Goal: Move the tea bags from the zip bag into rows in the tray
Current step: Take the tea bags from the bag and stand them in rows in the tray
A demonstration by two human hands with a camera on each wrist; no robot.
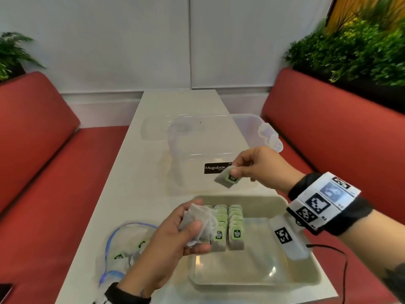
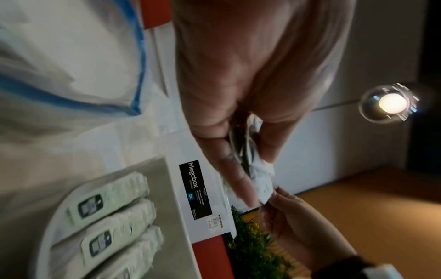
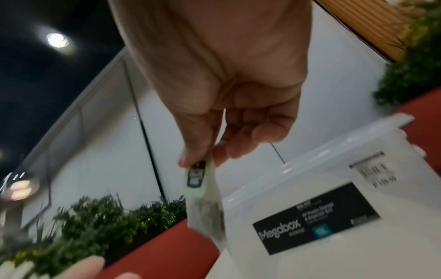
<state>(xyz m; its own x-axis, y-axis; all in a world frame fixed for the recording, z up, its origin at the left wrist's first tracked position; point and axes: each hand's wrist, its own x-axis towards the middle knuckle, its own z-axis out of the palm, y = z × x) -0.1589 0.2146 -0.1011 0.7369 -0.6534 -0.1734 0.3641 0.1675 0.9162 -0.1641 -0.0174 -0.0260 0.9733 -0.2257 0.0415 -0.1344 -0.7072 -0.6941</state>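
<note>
Right hand (image 1: 260, 166) pinching one tea bag (image 1: 226, 178) by its stiffer green tag above the tray's (image 1: 306, 275) far edge, left hand (image 1: 175, 240) clutching a bunch of tea bags (image 1: 200, 224): light, soft, probably tearable paper sachets, best held at the tag.
</note>
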